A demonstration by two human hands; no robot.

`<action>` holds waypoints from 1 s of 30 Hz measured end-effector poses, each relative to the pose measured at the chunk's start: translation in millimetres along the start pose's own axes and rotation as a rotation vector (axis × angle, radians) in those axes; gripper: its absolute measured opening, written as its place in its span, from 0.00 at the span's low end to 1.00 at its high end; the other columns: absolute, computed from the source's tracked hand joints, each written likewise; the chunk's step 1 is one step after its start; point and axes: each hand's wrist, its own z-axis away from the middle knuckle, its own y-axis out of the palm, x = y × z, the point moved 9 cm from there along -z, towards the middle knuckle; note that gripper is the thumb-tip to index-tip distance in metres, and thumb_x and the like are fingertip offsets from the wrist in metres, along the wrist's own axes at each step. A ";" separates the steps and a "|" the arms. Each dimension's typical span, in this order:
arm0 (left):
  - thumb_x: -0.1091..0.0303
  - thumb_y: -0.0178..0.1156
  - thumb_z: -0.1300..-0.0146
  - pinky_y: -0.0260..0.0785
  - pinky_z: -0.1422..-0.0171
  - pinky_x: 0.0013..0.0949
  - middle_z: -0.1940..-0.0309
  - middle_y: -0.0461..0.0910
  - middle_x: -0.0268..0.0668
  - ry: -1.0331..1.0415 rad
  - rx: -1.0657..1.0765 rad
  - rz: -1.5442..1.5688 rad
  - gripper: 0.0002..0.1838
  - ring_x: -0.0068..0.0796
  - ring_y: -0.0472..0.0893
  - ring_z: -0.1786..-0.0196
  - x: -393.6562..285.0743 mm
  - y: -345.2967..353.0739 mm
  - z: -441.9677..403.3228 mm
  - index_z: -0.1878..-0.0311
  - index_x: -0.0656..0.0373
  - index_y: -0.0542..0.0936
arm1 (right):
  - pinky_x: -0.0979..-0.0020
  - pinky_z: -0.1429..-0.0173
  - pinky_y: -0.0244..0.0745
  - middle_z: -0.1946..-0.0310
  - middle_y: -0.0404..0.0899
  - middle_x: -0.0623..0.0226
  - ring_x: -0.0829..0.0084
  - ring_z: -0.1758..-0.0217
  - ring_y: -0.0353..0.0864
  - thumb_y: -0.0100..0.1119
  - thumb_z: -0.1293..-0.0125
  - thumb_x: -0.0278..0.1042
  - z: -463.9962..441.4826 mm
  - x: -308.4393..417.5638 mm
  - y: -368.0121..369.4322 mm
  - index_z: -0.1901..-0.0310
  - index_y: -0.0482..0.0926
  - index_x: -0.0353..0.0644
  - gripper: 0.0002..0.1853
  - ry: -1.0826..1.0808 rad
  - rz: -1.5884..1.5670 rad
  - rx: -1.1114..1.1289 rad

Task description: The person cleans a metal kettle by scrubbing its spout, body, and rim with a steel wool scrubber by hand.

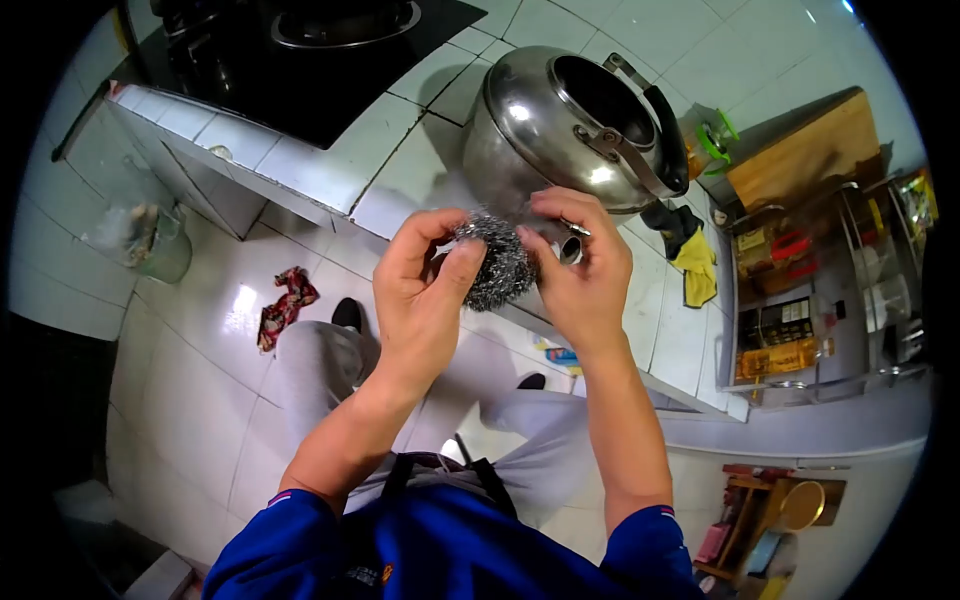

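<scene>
Evidently, the left hand [420,275] is pinching a round silver wire scrubber [503,265] near the white-tiled table's [330,165] front edge; the curled right hand [588,275] is touching it, grip unclear.

Silver-grey scrubber [502,265], silver kettle [510,125]

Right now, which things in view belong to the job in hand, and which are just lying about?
In the job:
metal scourer, pinched in the left hand, right hand at its edge
kettle, probably, just beyond

Lying about, seemingly:
red patterned cloth
yellow fabric
wooden board
</scene>
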 end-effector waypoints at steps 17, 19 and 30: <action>0.79 0.67 0.46 0.73 0.60 0.32 0.64 0.81 0.41 0.591 0.315 -0.672 0.09 0.39 0.81 0.64 -32.8 48.8 -19.5 0.60 0.62 0.84 | 0.67 0.47 0.77 0.48 0.78 0.53 0.59 0.51 0.81 0.69 0.47 0.15 -14.7 -2.7 20.5 0.50 0.67 0.42 0.26 -0.211 0.053 0.112; 0.78 0.67 0.44 0.73 0.59 0.32 0.64 0.82 0.41 0.477 0.235 -0.611 0.08 0.38 0.81 0.64 -30.2 32.8 -24.1 0.60 0.63 0.84 | 0.67 0.48 0.77 0.48 0.78 0.54 0.59 0.50 0.81 0.68 0.47 0.14 -14.3 -5.3 23.3 0.50 0.67 0.42 0.26 -0.194 0.064 0.107; 0.77 0.63 0.36 0.72 0.55 0.29 0.63 0.83 0.39 0.258 0.261 -0.495 0.07 0.29 0.81 0.62 -29.3 31.5 -32.7 0.55 0.65 0.82 | 0.64 0.43 0.74 0.46 0.75 0.53 0.53 0.45 0.79 0.63 0.44 0.15 -14.3 -1.9 24.6 0.45 0.67 0.40 0.26 -0.204 0.084 0.103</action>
